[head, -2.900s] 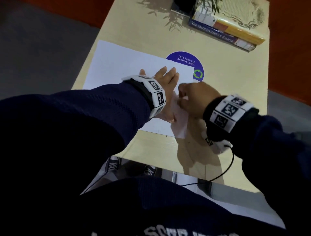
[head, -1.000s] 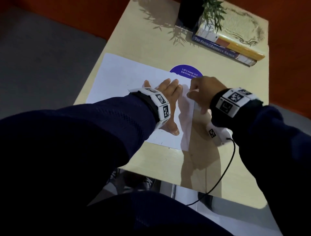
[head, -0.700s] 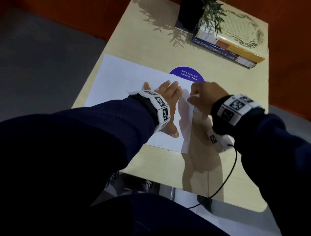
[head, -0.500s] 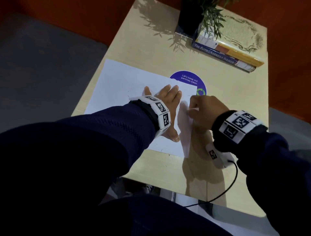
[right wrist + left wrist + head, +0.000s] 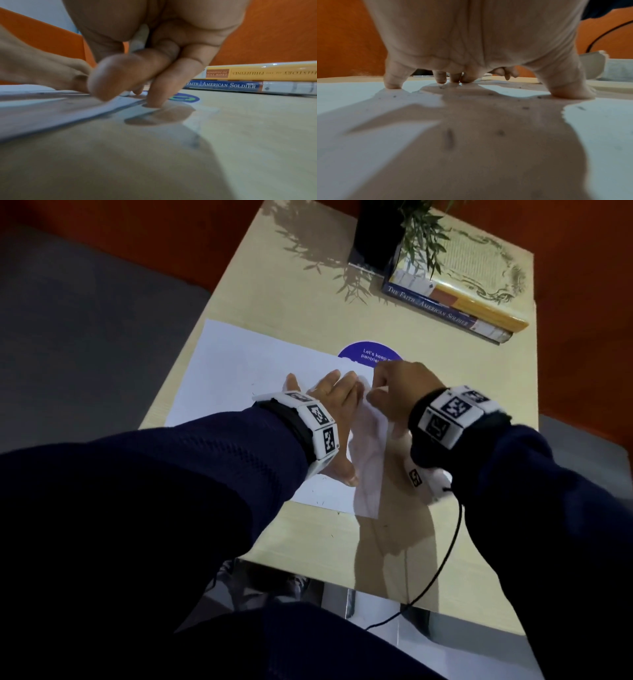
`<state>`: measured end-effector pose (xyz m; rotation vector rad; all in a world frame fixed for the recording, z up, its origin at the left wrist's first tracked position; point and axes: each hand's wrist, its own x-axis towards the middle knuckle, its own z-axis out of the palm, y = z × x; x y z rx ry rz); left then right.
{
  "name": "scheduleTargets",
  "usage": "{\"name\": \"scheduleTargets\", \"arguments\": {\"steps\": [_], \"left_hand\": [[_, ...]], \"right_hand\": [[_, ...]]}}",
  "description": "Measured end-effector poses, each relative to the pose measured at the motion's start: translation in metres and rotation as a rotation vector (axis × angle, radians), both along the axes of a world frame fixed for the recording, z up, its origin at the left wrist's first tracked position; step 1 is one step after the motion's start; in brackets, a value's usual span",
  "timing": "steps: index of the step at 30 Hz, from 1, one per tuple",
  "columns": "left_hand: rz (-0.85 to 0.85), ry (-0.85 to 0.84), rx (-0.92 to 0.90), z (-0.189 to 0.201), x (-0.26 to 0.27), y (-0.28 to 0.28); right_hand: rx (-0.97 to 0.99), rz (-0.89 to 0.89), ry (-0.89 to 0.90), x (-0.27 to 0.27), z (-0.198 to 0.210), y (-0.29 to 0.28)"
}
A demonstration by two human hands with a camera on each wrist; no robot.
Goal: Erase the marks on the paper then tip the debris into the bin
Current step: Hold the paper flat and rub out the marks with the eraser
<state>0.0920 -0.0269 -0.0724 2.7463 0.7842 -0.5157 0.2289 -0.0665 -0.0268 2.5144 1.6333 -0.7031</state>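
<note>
A white sheet of paper lies on the beige table. My left hand lies flat on its right part, fingers spread and pressing it down; the left wrist view shows the fingertips on the paper. Dark eraser crumbs are scattered over the sheet under and around that hand. My right hand is curled at the paper's far right corner, just right of the left fingers. It pinches a small white eraser between thumb and fingers, with one fingertip down on the table. No bin is in view.
A round purple sticker on the table shows beyond the paper's far edge. Two stacked books and a dark plant pot stand at the table's far end. A black cable hangs from my right wrist across the near edge.
My right hand has rubbed back and forth along the paper's right edge and now sits farther away, at the far corner. My left hand has stayed pressed on the sheet.
</note>
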Motion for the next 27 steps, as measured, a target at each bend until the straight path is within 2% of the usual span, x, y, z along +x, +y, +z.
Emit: {"name": "scheduleTargets", "arguments": {"steps": [5,11,17,23,27], "left_hand": [[0.012,-0.003,-0.009,0.001,0.001,0.0],[0.004,-0.096,-0.014,0.009,-0.003,0.015],[0.05,-0.028,-0.039,-0.001,-0.001,0.021],[0.04,-0.017,-0.022,0.0,-0.001,0.024],[0.053,-0.024,-0.029,-0.001,-0.001,0.025]], "right_hand": [[-0.041,0.037,-0.021,-0.003,-0.002,-0.007],[-0.052,-0.038,0.049,0.001,0.006,0.004],[-0.018,0.011,0.035,-0.007,-0.007,-0.012],[0.003,-0.018,0.006,-0.002,0.005,0.014],[-0.058,0.027,-0.009,-0.017,-0.004,-0.012]]}}
